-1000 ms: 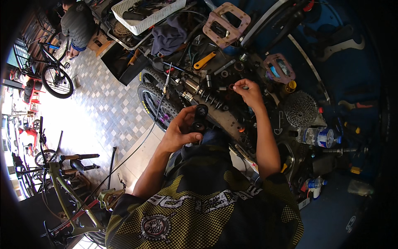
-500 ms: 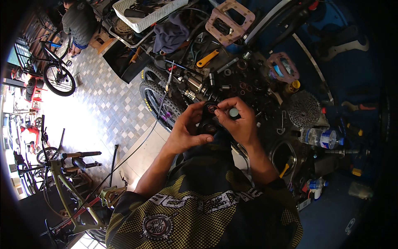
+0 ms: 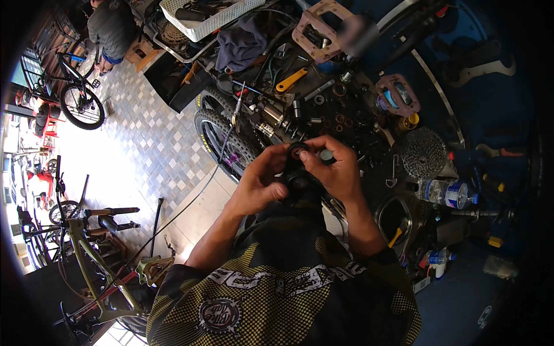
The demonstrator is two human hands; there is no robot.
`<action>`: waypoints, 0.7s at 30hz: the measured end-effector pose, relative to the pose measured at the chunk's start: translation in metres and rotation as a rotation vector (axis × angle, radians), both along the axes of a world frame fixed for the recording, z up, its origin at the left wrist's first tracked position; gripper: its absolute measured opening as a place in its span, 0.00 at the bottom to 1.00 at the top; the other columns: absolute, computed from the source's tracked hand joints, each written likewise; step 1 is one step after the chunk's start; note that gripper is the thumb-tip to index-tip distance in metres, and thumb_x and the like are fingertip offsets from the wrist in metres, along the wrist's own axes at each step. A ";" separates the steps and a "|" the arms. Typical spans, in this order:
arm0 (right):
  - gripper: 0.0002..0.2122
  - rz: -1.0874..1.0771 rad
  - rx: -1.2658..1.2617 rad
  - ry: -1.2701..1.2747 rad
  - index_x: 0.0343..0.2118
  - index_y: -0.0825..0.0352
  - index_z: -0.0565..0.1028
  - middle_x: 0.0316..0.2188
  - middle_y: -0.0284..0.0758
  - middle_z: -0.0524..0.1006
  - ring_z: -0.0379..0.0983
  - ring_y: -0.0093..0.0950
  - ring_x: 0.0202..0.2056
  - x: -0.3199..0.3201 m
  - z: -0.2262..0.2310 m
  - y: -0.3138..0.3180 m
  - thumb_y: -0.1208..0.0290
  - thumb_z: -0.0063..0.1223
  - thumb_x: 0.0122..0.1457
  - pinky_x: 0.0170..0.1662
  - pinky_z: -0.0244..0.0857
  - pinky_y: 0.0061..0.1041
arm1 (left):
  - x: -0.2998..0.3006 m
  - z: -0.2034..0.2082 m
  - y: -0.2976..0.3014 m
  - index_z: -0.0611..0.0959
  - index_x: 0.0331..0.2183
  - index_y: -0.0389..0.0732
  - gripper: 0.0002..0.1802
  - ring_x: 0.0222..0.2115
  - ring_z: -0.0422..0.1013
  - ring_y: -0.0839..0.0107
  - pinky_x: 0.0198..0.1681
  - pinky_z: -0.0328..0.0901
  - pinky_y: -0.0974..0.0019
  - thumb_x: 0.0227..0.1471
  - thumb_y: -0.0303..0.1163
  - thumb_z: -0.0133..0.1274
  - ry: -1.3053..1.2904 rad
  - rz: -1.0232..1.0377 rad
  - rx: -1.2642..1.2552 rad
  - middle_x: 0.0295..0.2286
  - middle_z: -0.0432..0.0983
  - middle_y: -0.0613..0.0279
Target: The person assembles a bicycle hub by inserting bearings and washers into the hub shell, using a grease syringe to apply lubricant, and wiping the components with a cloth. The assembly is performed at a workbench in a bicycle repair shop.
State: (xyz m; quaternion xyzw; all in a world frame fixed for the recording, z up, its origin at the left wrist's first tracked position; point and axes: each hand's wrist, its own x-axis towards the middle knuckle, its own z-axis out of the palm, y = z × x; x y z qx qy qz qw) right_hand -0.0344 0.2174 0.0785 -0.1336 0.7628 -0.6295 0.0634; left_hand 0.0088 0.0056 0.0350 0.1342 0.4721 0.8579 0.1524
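Note:
Low in front of my chest, both hands hold a dark bicycle part with round openings (image 3: pixel 299 183). My left hand (image 3: pixel 258 183) grips its left side, fingers curled behind the upper end and thumb toward the lower opening. A reddish ring (image 3: pixel 296 154) shows in the upper opening. My right hand (image 3: pixel 337 168) is closed at that upper end, its thumb and fingertips at the ring. A small grey-green round piece (image 3: pixel 326 155) shows among the right fingers; the rest of it is hidden.
Beyond my hands the bench carries a yellow-handled tool (image 3: pixel 292 80), small rings and sockets, pedals (image 3: pixel 398 96), and a cassette (image 3: pixel 424 152). A water bottle (image 3: pixel 444 192) lies at the right. Bicycle wheels (image 3: pixel 222 141) and a green bike frame (image 3: pixel 92 259) stand left. Another person (image 3: pixel 112 32) sits far left.
The dark part has tilted slightly, and my left thumb has shifted a little left across its lower end. Both hands keep their hold; the view has moved slightly.

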 end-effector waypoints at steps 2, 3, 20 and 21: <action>0.09 -0.039 -0.049 -0.101 0.40 0.69 0.83 0.30 0.27 0.80 0.72 0.14 0.34 0.004 0.007 -0.002 0.71 0.68 0.60 0.37 0.67 0.18 | 0.002 0.004 0.001 0.68 0.63 0.32 0.36 0.56 0.71 0.69 0.61 0.64 0.63 0.60 0.32 0.66 -0.037 0.065 -0.059 0.53 0.77 0.54; 0.09 -0.028 -0.027 -0.087 0.40 0.69 0.83 0.30 0.27 0.80 0.72 0.14 0.34 0.005 0.010 -0.002 0.71 0.68 0.60 0.37 0.67 0.18 | 0.003 0.006 0.002 0.70 0.61 0.32 0.30 0.54 0.73 0.70 0.59 0.65 0.64 0.63 0.31 0.63 -0.054 0.098 -0.089 0.51 0.79 0.55; 0.07 0.036 0.112 0.209 0.35 0.68 0.78 0.28 0.34 0.81 0.81 0.22 0.29 0.011 0.023 -0.007 0.71 0.65 0.60 0.31 0.71 0.25 | 0.002 0.045 0.013 0.75 0.43 0.34 0.06 0.35 0.73 0.84 0.38 0.67 0.75 0.65 0.23 0.53 -0.069 0.188 -0.313 0.34 0.82 0.65; 0.07 0.037 0.110 0.224 0.34 0.68 0.78 0.28 0.34 0.81 0.81 0.21 0.29 0.011 0.022 -0.006 0.72 0.65 0.61 0.30 0.71 0.25 | 0.002 0.047 0.014 0.75 0.43 0.34 0.06 0.35 0.73 0.84 0.38 0.67 0.75 0.65 0.23 0.53 -0.059 0.192 -0.290 0.34 0.82 0.66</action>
